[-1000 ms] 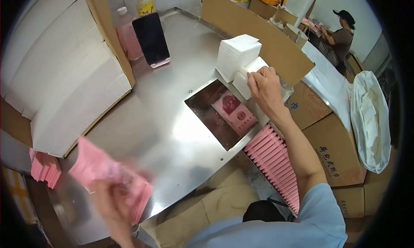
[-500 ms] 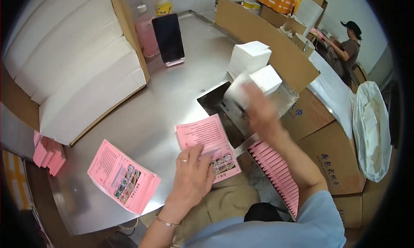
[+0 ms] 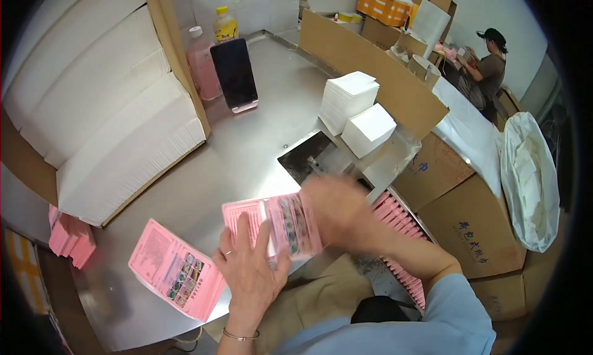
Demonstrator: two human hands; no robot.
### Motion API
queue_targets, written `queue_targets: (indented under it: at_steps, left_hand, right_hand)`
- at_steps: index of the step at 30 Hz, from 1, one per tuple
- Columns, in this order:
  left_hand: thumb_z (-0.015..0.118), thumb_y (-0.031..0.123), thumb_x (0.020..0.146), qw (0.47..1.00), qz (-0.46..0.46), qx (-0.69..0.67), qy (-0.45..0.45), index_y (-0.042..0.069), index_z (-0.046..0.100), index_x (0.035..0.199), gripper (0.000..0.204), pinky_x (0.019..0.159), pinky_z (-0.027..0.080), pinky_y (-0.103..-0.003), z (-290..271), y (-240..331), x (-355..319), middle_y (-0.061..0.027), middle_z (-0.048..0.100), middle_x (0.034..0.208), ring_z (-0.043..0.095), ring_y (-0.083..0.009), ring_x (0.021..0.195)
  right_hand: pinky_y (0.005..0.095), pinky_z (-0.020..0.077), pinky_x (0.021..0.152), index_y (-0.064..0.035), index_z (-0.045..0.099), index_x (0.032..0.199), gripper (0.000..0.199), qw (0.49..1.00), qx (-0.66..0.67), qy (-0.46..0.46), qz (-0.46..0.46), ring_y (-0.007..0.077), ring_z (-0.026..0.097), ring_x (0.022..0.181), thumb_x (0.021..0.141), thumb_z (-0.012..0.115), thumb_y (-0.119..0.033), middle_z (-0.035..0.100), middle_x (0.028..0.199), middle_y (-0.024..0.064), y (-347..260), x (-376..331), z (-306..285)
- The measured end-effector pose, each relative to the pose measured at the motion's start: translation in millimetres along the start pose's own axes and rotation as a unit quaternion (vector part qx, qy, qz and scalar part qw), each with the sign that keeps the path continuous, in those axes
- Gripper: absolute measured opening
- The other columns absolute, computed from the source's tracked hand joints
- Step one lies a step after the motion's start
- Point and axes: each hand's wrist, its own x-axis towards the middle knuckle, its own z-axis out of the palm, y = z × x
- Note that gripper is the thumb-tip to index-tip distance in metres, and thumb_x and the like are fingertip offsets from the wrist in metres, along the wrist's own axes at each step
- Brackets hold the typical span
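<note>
A pink printed sheet or wrapper point(image 3: 296, 226) lies at the near edge of the steel table, its right part raised or bent over. A white strip point(image 3: 270, 231) shows across its middle; what it belongs to is mostly covered. My left hand point(image 3: 252, 271), wearing a ring, rests on the sheet's left part with fingers outstretched and apart. At the sheet's right edge is my right hand point(image 3: 340, 213), smeared by motion, so its fingers cannot be made out. Left of them sits a stack of pink printed sheets point(image 3: 179, 271).
Two white paper stacks point(image 3: 369, 129) stand beyond a dark flat metal device point(image 3: 312, 157). A row of pink packets point(image 3: 401, 250) lies at right. A phone point(image 3: 235, 74) leans upright near bottles. Large carton point(image 3: 201, 117) at left; cardboard boxes point(image 3: 475, 225) at right. Another person point(image 3: 491, 68) works behind.
My right hand has come from the metal device, where it held a blurred white thing, down to the sheet's right edge. The sheet has shifted left and bent. My left fingers have spread.
</note>
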Motion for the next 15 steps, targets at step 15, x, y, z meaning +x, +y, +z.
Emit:
queue_targets:
  at_steps: [15]
  left_hand:
    - [0.075,0.048,0.080,0.999,0.026,0.018,0.020,0.000,0.061,0.121,0.065,0.080,0.038,-0.046,-1.7,11.7,9.8,-0.0137,0.056,0.122,0.048,-0.0321,0.091]
  right_hand:
    - [0.0461,0.0456,0.074,-0.0013,0.069,0.081,0.019,0.952,-0.162,0.038,0.258,0.0301,0.055,0.089,0.090,0.064,-0.017,0.057,0.088,0.0132,133.1,-11.7,-26.6]
